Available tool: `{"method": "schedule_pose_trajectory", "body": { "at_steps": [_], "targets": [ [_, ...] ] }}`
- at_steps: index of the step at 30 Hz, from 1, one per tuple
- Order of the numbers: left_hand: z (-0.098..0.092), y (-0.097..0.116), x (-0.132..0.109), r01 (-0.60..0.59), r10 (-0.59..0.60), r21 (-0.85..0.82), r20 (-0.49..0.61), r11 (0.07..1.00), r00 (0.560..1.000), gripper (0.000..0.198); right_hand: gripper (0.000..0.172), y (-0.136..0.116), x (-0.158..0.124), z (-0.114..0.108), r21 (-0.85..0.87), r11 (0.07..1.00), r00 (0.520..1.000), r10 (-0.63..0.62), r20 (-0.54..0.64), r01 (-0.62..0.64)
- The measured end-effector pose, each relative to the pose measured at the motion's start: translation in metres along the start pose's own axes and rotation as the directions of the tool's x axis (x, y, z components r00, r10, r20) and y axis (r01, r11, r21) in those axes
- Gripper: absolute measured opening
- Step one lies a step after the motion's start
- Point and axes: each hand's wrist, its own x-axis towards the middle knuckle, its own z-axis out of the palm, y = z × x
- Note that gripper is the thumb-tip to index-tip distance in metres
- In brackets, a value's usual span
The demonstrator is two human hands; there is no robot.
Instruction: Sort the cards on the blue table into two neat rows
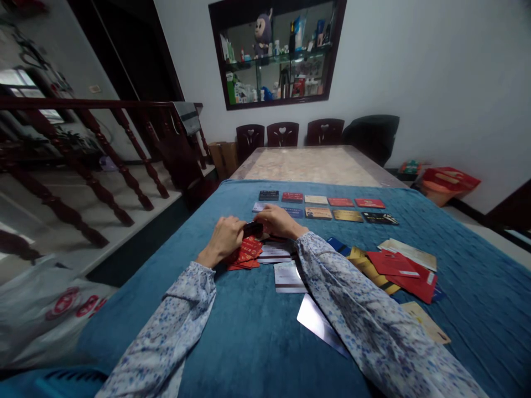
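Both my hands meet over the blue cloth (pixel 249 331) and grip one dark card (pixel 253 228) between them. My left hand (pixel 226 237) is closed on its left end, above a fan of red cards (pixel 248 251). My right hand (pixel 279 221) pinches its right end. Under my right wrist lie white cards (pixel 287 275). Beyond my hands, two rows of cards (pixel 332 208) are laid out side by side. Both my sleeves are pale with a blue floral print.
A loose pile of red, yellow and cream cards (pixel 400 268) lies to the right; a silvery card (pixel 317 320) sits near my right forearm. Bare marble tabletop (pixel 309 166) and dark chairs (pixel 282 134) lie beyond. A wooden stair railing (pixel 103 149) runs along the left.
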Motion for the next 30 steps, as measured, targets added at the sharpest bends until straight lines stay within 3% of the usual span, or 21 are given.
{"method": "schedule_pose_trajectory", "body": {
  "at_steps": [16,22,30],
  "targets": [
    [0.039,-0.011,0.003,0.138,-0.159,-0.193,-0.097,0.972,0.983,0.054,0.041,-0.015,-0.004,0.001,-0.149,0.967,0.969,0.224,0.101,-0.208],
    [0.041,-0.009,0.003,0.204,-0.228,-0.209,-0.098,0.956,0.969,0.05,0.05,-0.022,-0.006,-0.001,-0.161,0.956,0.953,0.268,0.143,-0.245],
    [0.043,-0.01,0.003,0.193,-0.228,-0.247,-0.122,0.95,0.966,0.045,0.053,-0.024,-0.005,-0.002,-0.172,0.951,0.945,0.286,0.159,-0.258]
  ]
}}
